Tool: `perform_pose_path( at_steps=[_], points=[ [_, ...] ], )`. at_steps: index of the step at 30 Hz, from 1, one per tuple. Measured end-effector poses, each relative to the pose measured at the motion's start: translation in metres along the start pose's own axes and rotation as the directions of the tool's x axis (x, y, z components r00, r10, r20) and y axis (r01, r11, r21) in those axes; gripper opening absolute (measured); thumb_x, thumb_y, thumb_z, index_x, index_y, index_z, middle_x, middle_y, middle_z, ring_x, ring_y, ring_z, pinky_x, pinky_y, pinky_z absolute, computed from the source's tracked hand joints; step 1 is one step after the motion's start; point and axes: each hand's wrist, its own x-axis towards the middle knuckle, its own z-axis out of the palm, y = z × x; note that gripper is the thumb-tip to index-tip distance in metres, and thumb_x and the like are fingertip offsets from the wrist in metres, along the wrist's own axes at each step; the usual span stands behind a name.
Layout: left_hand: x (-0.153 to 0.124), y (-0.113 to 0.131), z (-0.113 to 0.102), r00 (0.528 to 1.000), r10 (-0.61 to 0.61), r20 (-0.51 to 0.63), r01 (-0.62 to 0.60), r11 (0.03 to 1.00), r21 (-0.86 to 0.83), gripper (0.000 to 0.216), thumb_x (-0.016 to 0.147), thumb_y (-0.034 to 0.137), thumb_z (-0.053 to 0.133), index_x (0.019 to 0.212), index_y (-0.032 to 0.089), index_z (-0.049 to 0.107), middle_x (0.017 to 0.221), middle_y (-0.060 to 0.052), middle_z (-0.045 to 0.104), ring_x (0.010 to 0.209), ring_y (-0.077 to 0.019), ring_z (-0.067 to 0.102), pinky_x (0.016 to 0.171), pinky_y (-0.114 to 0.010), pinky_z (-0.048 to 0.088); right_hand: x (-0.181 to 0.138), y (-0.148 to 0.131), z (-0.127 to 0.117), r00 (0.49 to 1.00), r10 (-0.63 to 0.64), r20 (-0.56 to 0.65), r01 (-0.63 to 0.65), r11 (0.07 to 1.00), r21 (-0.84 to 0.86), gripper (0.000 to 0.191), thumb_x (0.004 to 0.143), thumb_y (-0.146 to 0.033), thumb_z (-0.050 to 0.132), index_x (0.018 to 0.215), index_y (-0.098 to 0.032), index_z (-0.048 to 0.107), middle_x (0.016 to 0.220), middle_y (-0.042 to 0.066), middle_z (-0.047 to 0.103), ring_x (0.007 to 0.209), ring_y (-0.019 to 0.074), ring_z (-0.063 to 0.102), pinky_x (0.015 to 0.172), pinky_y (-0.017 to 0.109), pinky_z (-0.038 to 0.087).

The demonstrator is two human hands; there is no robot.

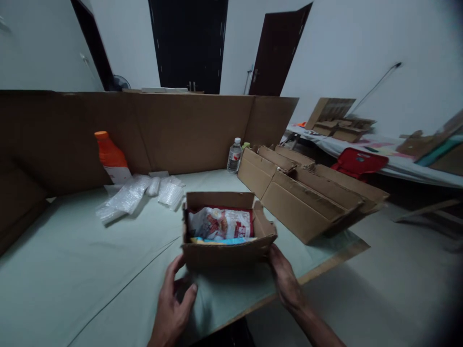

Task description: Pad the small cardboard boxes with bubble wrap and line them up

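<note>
A small open cardboard box [224,253] sits on the pale green table [72,270] near its front edge. Inside lie a white and red snack bag [220,222] and a blue and yellow packet [224,240]. My left hand [173,301] hovers just below the box's front left corner, fingers curled and apart, holding nothing. My right hand [285,282] rests at the box's front right corner, fingertips touching the cardboard wall.
Bubble wrap [139,195] and an orange bottle [110,156] lie at the back left. A water bottle [234,155] stands by the tall cardboard screen [162,130]. Large flattened cartons [307,193] lie right of the box. A second table [398,164] holds more cardboard.
</note>
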Motion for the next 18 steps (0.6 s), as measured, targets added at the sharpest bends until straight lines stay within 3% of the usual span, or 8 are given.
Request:
perform_pose_path(
  at_steps=[3,6,8,10,13,18],
  points=[
    [-0.011,-0.006,-0.04,0.98,-0.084,-0.182,0.089,0.996,0.022,0.07,0.081,0.048,0.069,0.143,0.027,0.045,0.146,-0.014,0.055,0.115,-0.0286,0.067,0.089,-0.04,0.06,-0.005,-0.015,0.045,0.979,-0.007,0.206,-0.008,0.997,0.072,0.053,0.097,-0.064,0.047,0.132,-0.028,0.062,0.134,0.009,0.066,0.129,0.0306,0.058,0.114,0.049,0.042],
    [0.003,0.002,-0.073,0.905,-0.082,-0.417,0.121,0.991,0.066,0.079,0.076,0.052,0.072,0.145,0.026,0.045,0.143,-0.013,0.058,0.121,-0.0317,0.063,0.099,-0.047,0.056,0.005,-0.034,0.101,0.903,-0.086,0.421,0.019,0.987,0.162,0.057,0.096,-0.063,0.051,0.139,-0.027,0.058,0.14,0.009,0.062,0.133,0.0304,0.055,0.117,0.049,0.039],
    [0.022,0.012,-0.09,0.857,-0.067,-0.511,0.14,0.984,0.106,0.084,0.074,0.052,0.072,0.148,0.025,0.043,0.144,-0.014,0.057,0.125,-0.0337,0.06,0.108,-0.055,0.047,0.018,-0.045,0.137,0.843,-0.165,0.512,0.057,0.974,0.219,0.062,0.094,-0.063,0.054,0.142,-0.025,0.055,0.144,0.01,0.059,0.134,0.0301,0.053,0.118,0.049,0.036],
    [0.042,0.02,-0.101,0.828,-0.045,-0.558,0.144,0.98,0.134,0.089,0.073,0.051,0.073,0.151,0.022,0.041,0.147,-0.016,0.054,0.129,-0.0352,0.057,0.113,-0.059,0.04,0.033,-0.052,0.167,0.798,-0.219,0.562,0.08,0.962,0.261,0.066,0.093,-0.064,0.056,0.145,-0.024,0.053,0.146,0.01,0.058,0.134,0.0299,0.053,0.118,0.048,0.036],
    [0.068,0.026,-0.111,0.821,0.001,-0.571,0.116,0.979,0.169,0.091,0.072,0.048,0.073,0.152,0.019,0.04,0.148,-0.018,0.053,0.135,-0.0366,0.052,0.116,-0.059,0.037,0.049,-0.053,0.194,0.778,-0.221,0.588,0.062,0.958,0.279,0.069,0.091,-0.062,0.06,0.148,-0.023,0.049,0.149,0.011,0.054,0.137,0.0297,0.05,0.117,0.048,0.037],
    [0.086,0.016,-0.11,0.843,0.023,-0.537,0.061,0.989,0.138,0.09,0.075,0.04,0.073,0.154,0.023,0.035,0.152,-0.015,0.049,0.141,-0.0324,0.047,0.119,-0.052,0.036,0.061,-0.039,0.201,0.758,-0.217,0.615,0.019,0.95,0.312,0.067,0.089,-0.053,0.064,0.147,-0.023,0.049,0.15,0.01,0.054,0.138,0.0278,0.051,0.115,0.045,0.041]
  ],
)
